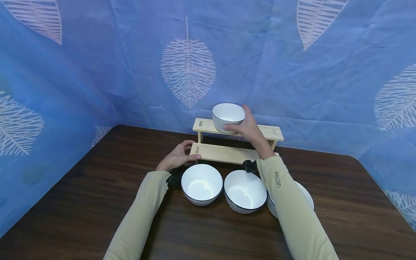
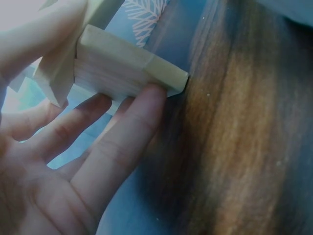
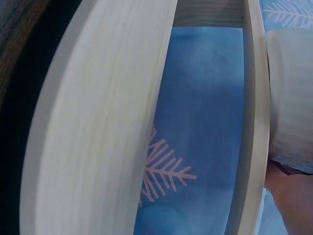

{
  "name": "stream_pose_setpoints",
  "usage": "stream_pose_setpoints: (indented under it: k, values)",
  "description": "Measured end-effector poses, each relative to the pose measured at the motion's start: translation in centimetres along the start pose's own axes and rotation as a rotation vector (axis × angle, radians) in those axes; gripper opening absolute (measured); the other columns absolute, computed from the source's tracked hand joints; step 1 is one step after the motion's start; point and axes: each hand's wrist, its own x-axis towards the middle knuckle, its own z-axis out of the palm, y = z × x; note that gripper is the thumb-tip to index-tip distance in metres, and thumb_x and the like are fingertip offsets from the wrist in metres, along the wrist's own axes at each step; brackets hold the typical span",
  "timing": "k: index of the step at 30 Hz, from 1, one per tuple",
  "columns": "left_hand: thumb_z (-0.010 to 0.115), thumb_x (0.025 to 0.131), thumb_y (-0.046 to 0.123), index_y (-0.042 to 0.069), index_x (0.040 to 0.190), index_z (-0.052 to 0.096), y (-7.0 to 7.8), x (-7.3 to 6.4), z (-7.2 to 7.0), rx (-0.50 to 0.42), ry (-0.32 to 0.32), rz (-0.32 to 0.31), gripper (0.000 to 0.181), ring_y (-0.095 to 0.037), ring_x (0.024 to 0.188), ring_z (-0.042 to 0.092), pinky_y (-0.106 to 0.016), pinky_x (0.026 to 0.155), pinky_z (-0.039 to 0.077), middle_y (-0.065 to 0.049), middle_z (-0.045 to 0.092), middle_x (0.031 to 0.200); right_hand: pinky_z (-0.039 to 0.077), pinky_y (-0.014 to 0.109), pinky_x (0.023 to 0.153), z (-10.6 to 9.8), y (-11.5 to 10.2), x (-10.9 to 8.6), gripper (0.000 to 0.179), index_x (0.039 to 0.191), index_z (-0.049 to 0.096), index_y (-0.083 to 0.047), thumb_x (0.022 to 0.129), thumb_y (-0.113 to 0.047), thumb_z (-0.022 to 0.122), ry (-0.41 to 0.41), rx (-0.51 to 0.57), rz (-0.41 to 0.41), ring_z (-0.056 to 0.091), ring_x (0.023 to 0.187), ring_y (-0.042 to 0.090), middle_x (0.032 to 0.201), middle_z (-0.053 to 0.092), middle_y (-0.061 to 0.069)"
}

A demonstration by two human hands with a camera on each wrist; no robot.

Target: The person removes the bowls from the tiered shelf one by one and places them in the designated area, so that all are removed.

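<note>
A two-tier light wooden stand stands near the back of the table. On the left end of its lower shelf, my left hand grips with the thumb on top. Fingertips press against the wood from the other side in the left wrist view. My right hand holds a white bowl with a dark rim by its right side, over the upper shelf toward the left. The bowl's outer wall shows right at the upper shelf's edge in the right wrist view.
Two more white bowls, a left one and a middle one, stand in front of the stand. A third bowl is partly hidden under the right sleeve. Behind the dark wooden table hangs a blue leaf-patterned cloth.
</note>
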Motion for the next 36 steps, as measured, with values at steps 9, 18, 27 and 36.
stream_pose_setpoints:
  k: [9,18,27,36]
  values:
    - [0.072,0.095,0.008,-0.002,0.154,0.029,0.1,0.0,0.1,-0.010,-0.003,0.000,0.074,-0.037,0.106,0.067,-0.045,0.084,0.059,-0.029,0.045,0.145,0.028,0.055,0.116,0.5,0.1,0.1,0.116,0.162,0.001,-0.004,0.082,-0.017,0.084,0.057,-0.067,-0.004,0.032,0.142,0.042,0.159,0.022,0.025]
    - [0.073,0.095,0.008,-0.002,0.155,0.028,0.1,-0.1,0.0,-0.008,0.000,-0.004,0.076,-0.037,0.107,0.066,-0.045,0.085,0.059,-0.029,0.045,0.145,0.032,0.055,0.115,0.2,-0.1,-0.4,0.114,0.162,0.004,-0.003,0.083,-0.020,0.084,0.051,-0.081,0.015,0.034,0.142,0.040,0.159,0.028,0.025]
    - [0.073,0.095,0.008,-0.001,0.155,0.029,-0.1,-0.1,-0.1,-0.013,0.004,-0.006,0.075,-0.038,0.109,0.066,-0.044,0.086,0.059,-0.028,0.044,0.147,0.034,0.054,0.113,-0.8,-0.9,-1.3,0.111,0.162,0.011,-0.002,0.082,-0.018,0.085,0.056,-0.076,-0.040,0.041,0.138,0.039,0.153,0.038,0.024]
    - [0.073,0.095,0.011,-0.001,0.155,0.028,0.2,-0.1,0.1,0.011,-0.004,-0.001,0.076,-0.037,0.110,0.065,-0.045,0.086,0.059,-0.028,0.045,0.146,0.033,0.055,0.113,-2.8,-1.3,-2.5,0.110,0.161,0.013,-0.001,0.081,-0.021,0.086,0.072,-0.108,-0.044,0.040,0.139,0.039,0.155,0.036,0.024]
